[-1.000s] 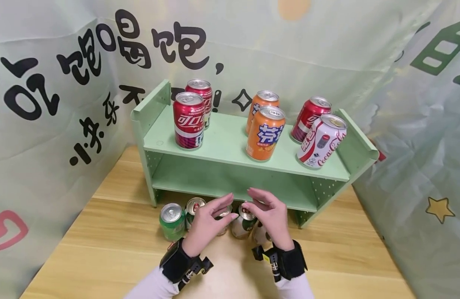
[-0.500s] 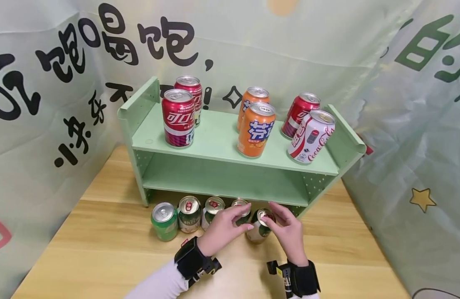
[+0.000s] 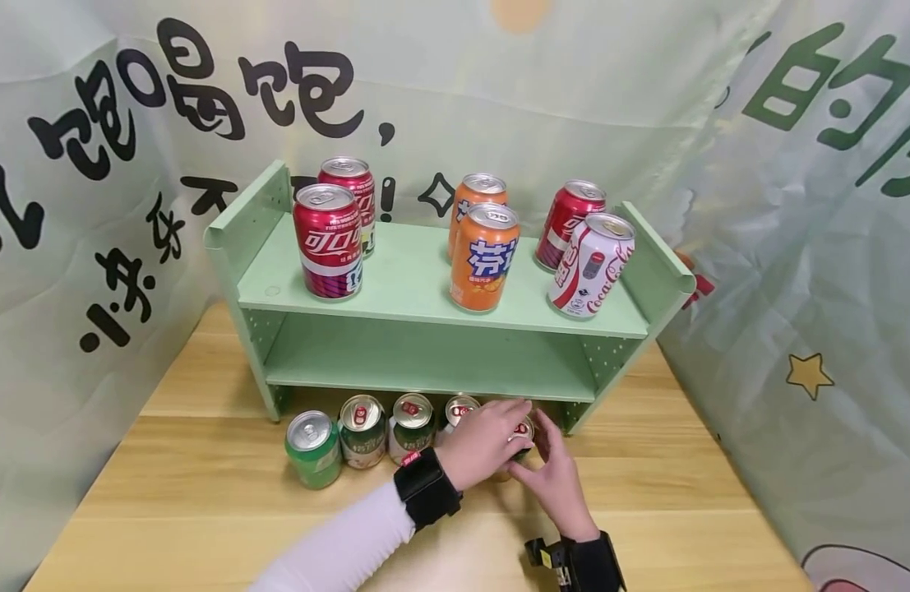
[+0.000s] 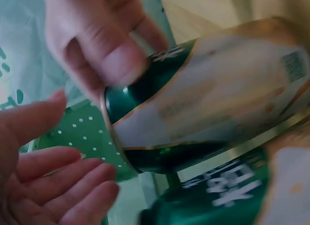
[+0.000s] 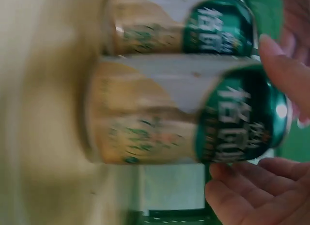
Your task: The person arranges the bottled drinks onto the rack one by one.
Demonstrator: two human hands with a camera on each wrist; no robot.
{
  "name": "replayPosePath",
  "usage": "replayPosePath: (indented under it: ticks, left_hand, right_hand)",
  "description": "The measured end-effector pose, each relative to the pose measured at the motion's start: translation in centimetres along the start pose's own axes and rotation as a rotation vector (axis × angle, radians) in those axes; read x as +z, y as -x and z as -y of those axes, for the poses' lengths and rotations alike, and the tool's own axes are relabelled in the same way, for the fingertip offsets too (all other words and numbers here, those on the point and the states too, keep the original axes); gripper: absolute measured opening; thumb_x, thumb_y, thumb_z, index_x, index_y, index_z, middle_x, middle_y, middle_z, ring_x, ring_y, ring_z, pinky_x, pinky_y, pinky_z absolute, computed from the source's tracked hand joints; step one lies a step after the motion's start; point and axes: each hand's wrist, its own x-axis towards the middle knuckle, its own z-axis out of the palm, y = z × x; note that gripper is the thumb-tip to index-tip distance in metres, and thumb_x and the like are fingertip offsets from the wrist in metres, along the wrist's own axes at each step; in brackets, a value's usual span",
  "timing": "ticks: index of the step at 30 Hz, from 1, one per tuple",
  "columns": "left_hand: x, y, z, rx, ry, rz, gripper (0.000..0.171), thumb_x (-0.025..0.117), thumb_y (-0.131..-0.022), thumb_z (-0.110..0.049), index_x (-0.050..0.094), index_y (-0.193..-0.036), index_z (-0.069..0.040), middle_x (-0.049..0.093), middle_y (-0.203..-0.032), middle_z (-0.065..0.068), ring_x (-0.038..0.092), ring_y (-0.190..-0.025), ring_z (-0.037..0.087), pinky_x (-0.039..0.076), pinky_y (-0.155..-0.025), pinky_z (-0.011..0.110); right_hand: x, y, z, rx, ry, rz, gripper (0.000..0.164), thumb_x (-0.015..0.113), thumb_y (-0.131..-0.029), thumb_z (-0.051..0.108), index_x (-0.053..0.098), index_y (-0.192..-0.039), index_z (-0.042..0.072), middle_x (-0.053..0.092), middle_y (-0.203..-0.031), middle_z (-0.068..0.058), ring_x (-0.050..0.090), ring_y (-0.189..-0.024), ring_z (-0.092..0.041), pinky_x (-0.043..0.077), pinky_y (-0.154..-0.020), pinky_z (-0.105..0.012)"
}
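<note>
You have five cans point(image 3: 412, 434) in a row on the table point(image 3: 166, 510), along the foot of the rack point(image 3: 440, 362); that line-up presumably keeps them within easy reach. The end can point(image 5: 145, 109), rightmost, stands upright, touching or nearly touching its neighbour point(image 5: 150, 26). Your right hand point(image 3: 558, 487) holds it near the top; this high hold looks chosen because the neighbour crowds the can's left. On the rack's top, six more cans point(image 3: 487, 263) stand in front-and-back pairs, presumably to use the depth. Grip: your right hand is closed to the can's width, thumb on the front, fingers at the right side. Your left hand point(image 3: 480, 446) is spread, thumb and fingers well parted, just beside the can's top; it holds nothing, and no contact is apparent.
</note>
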Motion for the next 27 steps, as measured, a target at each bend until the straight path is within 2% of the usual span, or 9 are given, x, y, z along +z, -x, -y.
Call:
replayPosePath:
  ticks: [3,7,11,14,17,22,27]
  left_hand:
    - [0.0,-0.9,0.1,0.005,-0.053,0.048,0.052,0.061,-0.091,-0.037,0.054,-0.132,-0.006,0.056,-0.134,0.008,0.059,-0.114,0.022,0.054,-0.087,0.028]
    - [0.0,-1.6,0.2,-0.013,-0.072,0.079,0.057,0.065,-0.085,-0.044,0.057,-0.129,-0.008,0.062,-0.125,0.004,0.065,-0.1,0.019,0.056,-0.072,0.024]
    - [0.4,-2.1,0.3,-0.012,-0.117,0.121,0.06,0.069,-0.08,-0.048,0.06,-0.126,-0.01,0.067,-0.117,0.001,0.067,-0.092,0.015,0.055,-0.066,0.021]
    - [0.6,-2.4,0.3,-0.028,-0.125,0.168,0.049,0.073,-0.079,-0.044,0.066,-0.114,-0.01,0.069,-0.102,-0.001,0.065,-0.083,0.013,0.052,-0.061,0.02]
    - [0.7,-2.7,0.2,-0.046,-0.105,0.201,0.037,0.076,-0.077,-0.04,0.068,-0.098,-0.011,0.064,-0.086,-0.003,0.06,-0.07,0.011,0.047,-0.053,0.02]
    - [0.7,-3.1,0.1,-0.035,-0.1,0.195,0.029,0.078,-0.073,-0.037,0.065,-0.084,-0.013,0.059,-0.076,-0.004,0.056,-0.064,0.009,0.044,-0.051,0.02]
    - [0.6,-3.3,-0.1,-0.038,-0.086,0.176,0.024,0.078,-0.071,-0.03,0.063,-0.078,-0.013,0.058,-0.073,-0.004,0.054,-0.062,0.008,0.044,-0.05,0.02]
  right_hand:
    - [0.6,0.2,-0.4,0.051,0.004,0.018,0.09,0.082,-0.071,0.009,0.029,-0.142,-0.006,0.039,-0.141,-0.028,0.043,-0.127,-0.04,0.038,-0.104,-0.045]
    - [1.2,0.3,-1.0,0.109,0.032,0.008,0.085,0.083,-0.07,0.012,0.036,-0.138,-0.006,0.048,-0.136,-0.026,0.05,-0.121,-0.037,0.042,-0.101,-0.047]
    - [1.8,0.2,-1.8,0.152,0.026,-0.011,0.084,0.084,-0.068,0.011,0.038,-0.135,-0.006,0.052,-0.13,-0.027,0.054,-0.115,-0.037,0.046,-0.098,-0.047]
    - [2.1,0.2,-2.4,0.184,0.007,-0.016,0.084,0.085,-0.066,0.01,0.039,-0.134,-0.004,0.056,-0.126,-0.023,0.056,-0.113,-0.033,0.049,-0.096,-0.04]
    - [2.4,0.2,-2.7,0.202,-0.019,-0.024,0.082,0.085,-0.066,0.01,0.04,-0.134,-0.002,0.057,-0.123,-0.021,0.056,-0.111,-0.031,0.051,-0.093,-0.033]
    - [2.4,0.1,-2.8,0.221,-0.021,-0.058,0.08,0.085,-0.064,0.009,0.044,-0.132,-0.001,0.06,-0.121,-0.02,0.058,-0.109,-0.031,0.051,-0.091,-0.031]
    - [2.5,0.1,-2.9,0.239,-0.022,-0.097,0.078,0.086,-0.062,0.009,0.048,-0.129,-0.002,0.061,-0.119,-0.02,0.059,-0.108,-0.031,0.051,-0.09,-0.03]
